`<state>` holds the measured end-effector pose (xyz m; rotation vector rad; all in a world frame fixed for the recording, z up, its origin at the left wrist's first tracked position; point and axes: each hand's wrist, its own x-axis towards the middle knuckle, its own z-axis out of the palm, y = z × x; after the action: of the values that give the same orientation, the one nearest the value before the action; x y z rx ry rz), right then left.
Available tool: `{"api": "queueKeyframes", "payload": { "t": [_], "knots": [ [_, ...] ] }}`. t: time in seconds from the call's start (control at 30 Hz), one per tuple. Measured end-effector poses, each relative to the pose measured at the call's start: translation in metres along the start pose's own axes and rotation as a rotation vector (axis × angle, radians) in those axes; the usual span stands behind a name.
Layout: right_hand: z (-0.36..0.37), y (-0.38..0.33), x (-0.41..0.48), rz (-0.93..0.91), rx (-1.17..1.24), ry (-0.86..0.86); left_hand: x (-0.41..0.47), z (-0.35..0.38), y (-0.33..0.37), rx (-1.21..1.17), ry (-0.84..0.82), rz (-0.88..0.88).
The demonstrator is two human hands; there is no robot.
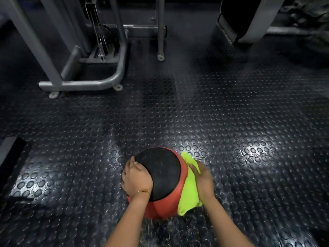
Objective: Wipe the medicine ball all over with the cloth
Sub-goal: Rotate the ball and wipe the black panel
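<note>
Ball position: red-and-black round rubber medicine ball (pixel 163 177) sat on the dark studded rubber floor (pixel 231 122), black panel facing up.

Left hand (pixel 136 177) lay on the ball's left side, palm down. Its fingers were spread and fairly straight over the edge of the black panel, gripping nothing, apparently steadying the ball. Thin gold bracelet (pixel 142 191) at that wrist.

Right hand (pixel 204 180) pressed the bright yellow-green cloth (pixel 189 189) against the ball's right flank, over the red band. Cloth stuck out beyond the fingertips and hung below the wrist.

Motion blur on that hand: could not tell whether the fingers lay flat or pinched a fold.

Grey steel machine frame (pixel 99 82) stood well beyond the ball, to its far left.

Judgement: wiping step in hand, right side being covered. The underside, against the floor, was probably unwiped.

Next move would call for the left hand to roll the ball so a fresh face meets the cloth, while checking it from rolling away.
</note>
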<state>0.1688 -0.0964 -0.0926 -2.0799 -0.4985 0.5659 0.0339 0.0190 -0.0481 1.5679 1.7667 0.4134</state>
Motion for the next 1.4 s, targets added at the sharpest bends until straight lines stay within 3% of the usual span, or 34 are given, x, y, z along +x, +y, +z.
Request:
{"api": "queueKeyframes", "payload": {
  "t": [0.07, 0.17, 0.2, 0.3, 0.4, 0.5, 0.67, 0.8, 0.9, 0.97, 1.03, 1.1, 1.2, 1.33, 1.4],
  "knots": [
    [0.004, -0.014, -0.017, -0.128, -0.084, 0.086, 0.006, 0.002, 0.002, 0.014, -0.004, -0.005],
    [0.021, -0.037, -0.052, -0.460, -0.250, 0.193, 0.013, 0.003, 0.002, 0.002, -0.008, -0.015],
    [0.026, -0.035, -0.055, -0.463, -0.269, 0.220, 0.014, 0.003, 0.000, -0.009, -0.009, -0.017],
    [0.027, -0.012, -0.039, -0.146, -0.143, 0.272, 0.011, 0.001, -0.007, -0.051, 0.013, -0.024],
    [0.016, 0.017, -0.020, 0.068, -0.132, 0.163, 0.009, -0.003, -0.015, -0.086, 0.041, -0.071],
    [0.009, 0.009, -0.026, 0.024, -0.114, 0.212, 0.013, -0.009, -0.020, -0.122, 0.037, -0.098],
    [0.024, -0.041, -0.059, -0.333, -0.221, 0.248, 0.018, -0.015, -0.025, -0.180, 0.035, -0.160],
    [0.035, -0.034, -0.041, -0.182, -0.206, 0.164, 0.013, -0.021, -0.036, -0.343, 0.077, -0.201],
    [0.029, -0.011, -0.022, 0.113, 0.011, 0.018, 0.010, -0.023, -0.043, -0.421, 0.093, -0.283],
    [0.018, 0.001, -0.030, 0.208, -0.012, 0.000, 0.014, -0.026, -0.046, -0.472, 0.103, -0.331],
    [0.014, -0.001, -0.052, 0.111, -0.111, 0.085, 0.020, -0.028, -0.047, -0.513, 0.119, -0.367],
    [0.019, -0.029, -0.075, -0.145, -0.147, 0.187, 0.023, -0.025, -0.045, -0.487, 0.145, -0.377],
    [0.039, -0.056, -0.087, -0.483, -0.354, 0.164, 0.017, -0.019, -0.040, -0.383, 0.161, -0.379],
    [0.033, -0.009, -0.107, -0.486, -0.432, -0.054, 0.020, -0.024, -0.038, -0.342, 0.112, -0.379],
    [0.020, 0.013, -0.113, -0.522, -0.484, -0.070, 0.024, -0.029, -0.037, -0.256, 0.079, -0.351]
  ]
}}
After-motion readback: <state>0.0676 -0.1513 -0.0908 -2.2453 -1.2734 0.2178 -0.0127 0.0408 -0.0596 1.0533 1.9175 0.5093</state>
